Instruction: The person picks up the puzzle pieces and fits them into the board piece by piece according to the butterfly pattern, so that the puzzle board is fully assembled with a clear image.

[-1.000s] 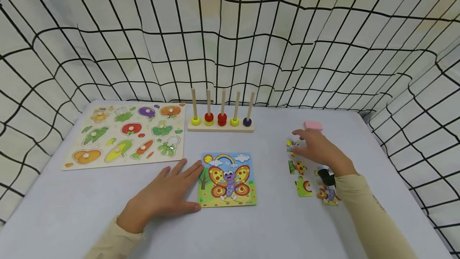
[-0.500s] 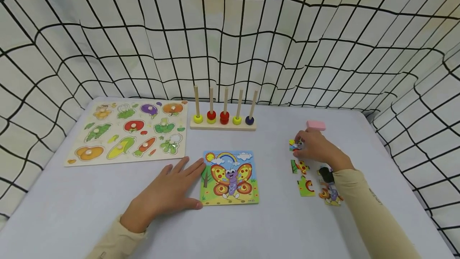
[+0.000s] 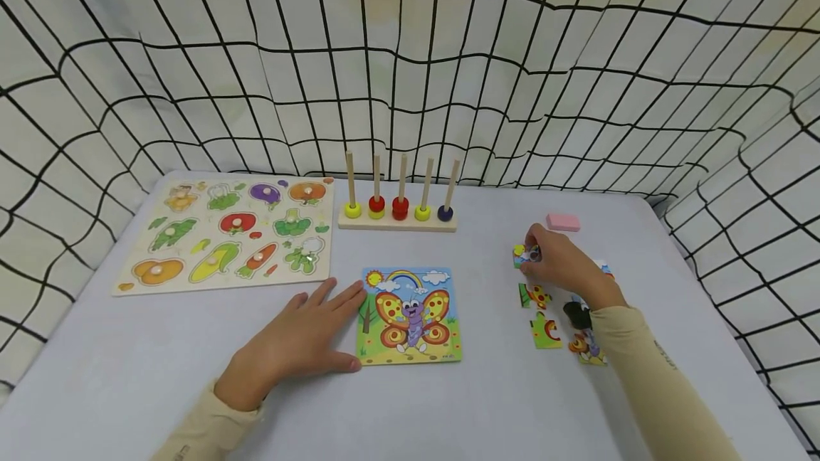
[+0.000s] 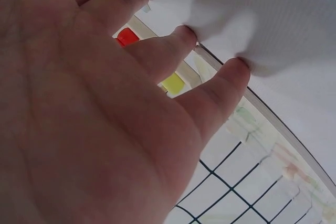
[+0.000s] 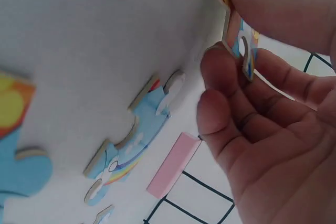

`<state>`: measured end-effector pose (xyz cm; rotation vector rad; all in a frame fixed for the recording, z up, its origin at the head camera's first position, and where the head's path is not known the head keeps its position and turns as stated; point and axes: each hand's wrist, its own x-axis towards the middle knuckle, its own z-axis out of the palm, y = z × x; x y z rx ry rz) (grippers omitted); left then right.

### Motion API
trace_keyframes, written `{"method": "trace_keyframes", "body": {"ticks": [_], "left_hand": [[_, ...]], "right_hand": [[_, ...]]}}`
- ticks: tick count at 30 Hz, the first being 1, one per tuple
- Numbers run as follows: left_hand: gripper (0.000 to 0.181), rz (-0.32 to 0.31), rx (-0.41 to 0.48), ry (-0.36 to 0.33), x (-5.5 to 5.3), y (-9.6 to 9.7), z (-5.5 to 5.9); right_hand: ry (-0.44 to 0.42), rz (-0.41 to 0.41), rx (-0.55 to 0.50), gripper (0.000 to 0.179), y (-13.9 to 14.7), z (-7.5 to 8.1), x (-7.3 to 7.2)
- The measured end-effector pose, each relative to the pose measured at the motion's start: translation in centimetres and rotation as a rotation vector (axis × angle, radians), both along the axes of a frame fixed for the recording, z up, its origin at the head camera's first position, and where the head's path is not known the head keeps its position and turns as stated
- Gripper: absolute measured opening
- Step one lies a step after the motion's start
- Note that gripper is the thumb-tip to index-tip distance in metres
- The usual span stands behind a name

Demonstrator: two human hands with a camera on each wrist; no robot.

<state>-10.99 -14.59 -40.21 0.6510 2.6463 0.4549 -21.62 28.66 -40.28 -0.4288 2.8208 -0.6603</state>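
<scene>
My left hand [image 3: 297, 340] lies flat beside a square butterfly picture puzzle [image 3: 410, 315], fingertips and thumb at its left edge. In the left wrist view those fingers [image 4: 184, 35] are spread on the white surface. At the right, my right hand [image 3: 570, 265] pinches a small jigsaw piece [image 3: 520, 256] with a yellow sun on blue. The right wrist view shows the jigsaw piece tilted between thumb and fingers. Below this hand lie a jigsaw piece with a tree [image 3: 532, 296], a green jigsaw piece [image 3: 544, 334] and several others, partly hidden by the wrist.
A pink block [image 3: 564, 222] sits behind my right hand. Along the back stands a peg rack [image 3: 397, 225] with coloured rings. A vegetable knob puzzle board [image 3: 205, 233] lies at the left. Black netting [image 3: 410, 62] over white cloth encloses the table.
My right hand's thumb and fingers have come together on the sun piece, and it has shifted slightly left and up with the hand. The left hand stays beside the butterfly puzzle.
</scene>
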Motion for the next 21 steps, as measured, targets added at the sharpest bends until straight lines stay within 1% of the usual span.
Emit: {"method": "trace_keyframes", "body": {"ticks": [5,10,17,21], "left_hand": [[0.103,0.003,0.005,0.003,0.0,0.0,0.0],[0.103,0.008,0.008,0.008,0.1,0.0,0.0],[0.104,0.008,0.008,0.011,0.1,0.0,-0.2],[0.104,0.003,0.006,0.021,0.2,0.1,-0.1]], "right_hand": [[0.068,0.002,-0.02,0.023,-0.2,0.0,-0.1],[0.097,0.0,-0.07,0.014,-0.4,0.2,-0.2],[0.086,-0.005,-0.147,0.009,-1.1,0.8,-0.1],[0.077,0.004,-0.178,0.009,-1.9,0.8,-0.2]]}}
